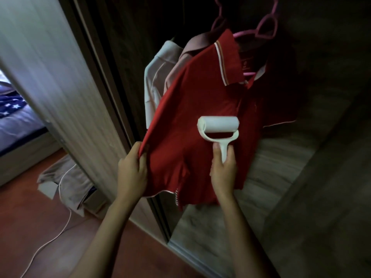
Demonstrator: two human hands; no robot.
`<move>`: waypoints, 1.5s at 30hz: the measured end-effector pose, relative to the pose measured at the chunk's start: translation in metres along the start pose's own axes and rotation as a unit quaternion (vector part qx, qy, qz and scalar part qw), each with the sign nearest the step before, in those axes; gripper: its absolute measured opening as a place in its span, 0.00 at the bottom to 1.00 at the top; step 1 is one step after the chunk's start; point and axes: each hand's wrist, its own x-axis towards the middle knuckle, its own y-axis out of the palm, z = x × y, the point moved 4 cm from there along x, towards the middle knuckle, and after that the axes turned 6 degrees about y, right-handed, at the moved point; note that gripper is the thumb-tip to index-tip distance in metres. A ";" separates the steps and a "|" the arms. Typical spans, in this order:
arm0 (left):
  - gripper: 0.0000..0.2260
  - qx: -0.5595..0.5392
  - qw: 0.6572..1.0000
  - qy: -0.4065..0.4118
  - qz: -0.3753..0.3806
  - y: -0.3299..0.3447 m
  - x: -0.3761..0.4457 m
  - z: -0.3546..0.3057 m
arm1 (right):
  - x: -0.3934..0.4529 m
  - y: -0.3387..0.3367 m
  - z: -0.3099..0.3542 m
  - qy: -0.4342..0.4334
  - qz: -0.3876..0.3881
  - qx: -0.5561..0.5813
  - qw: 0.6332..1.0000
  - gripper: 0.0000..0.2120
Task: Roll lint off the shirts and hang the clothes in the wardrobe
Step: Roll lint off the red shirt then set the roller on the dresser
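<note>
A red polo shirt (192,109) with a striped collar hangs on a pink hanger (265,31) inside the dark wardrobe. My left hand (131,173) pinches the shirt's left hem edge and pulls the cloth taut. My right hand (223,173) grips the handle of a white lint roller (217,126), whose roll lies flat against the shirt's front, just below the chest. Behind the red shirt hang a pale pink shirt (180,63) and a white shirt (155,73).
The sliding wardrobe door (60,81) stands at the left. The wardrobe's wooden shelf (271,177) lies under the shirts. On the reddish floor sit a beige folded cloth on a box (66,183) and a white cable (50,239). A bed with star-patterned bedding (14,115) is far left.
</note>
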 end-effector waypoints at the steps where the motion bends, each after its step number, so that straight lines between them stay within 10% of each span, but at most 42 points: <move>1: 0.10 0.000 1.000 0.001 0.000 -0.002 0.000 -0.002 | -0.002 0.001 -0.015 0.022 -0.004 -0.028 0.999 0.08; 6: 0.06 0.015 1.000 0.010 -0.001 -0.017 -0.007 0.001 | -0.044 0.005 -0.118 0.178 0.072 -0.166 0.967 0.09; 14: 0.07 0.035 0.999 0.027 -0.023 -0.026 0.004 -0.005 | -0.050 0.005 -0.085 0.011 0.000 -0.047 0.999 0.08; 21: 0.06 0.031 0.999 0.036 -0.022 -0.029 0.003 -0.009 | -0.045 0.023 -0.160 0.107 0.148 -0.229 0.956 0.09; 30: 0.10 0.036 0.998 0.044 -0.034 -0.030 0.002 -0.015 | -0.057 0.030 -0.144 0.059 0.101 -0.157 0.981 0.13; 37: 0.06 0.039 0.998 0.040 -0.030 -0.036 0.002 -0.015 | -0.069 0.024 -0.206 0.208 0.250 -0.319 0.890 0.13; 45: 0.06 0.056 0.997 0.033 -0.028 -0.034 0.002 -0.016 | 0.003 -0.013 -0.110 0.013 0.102 -0.169 0.980 0.23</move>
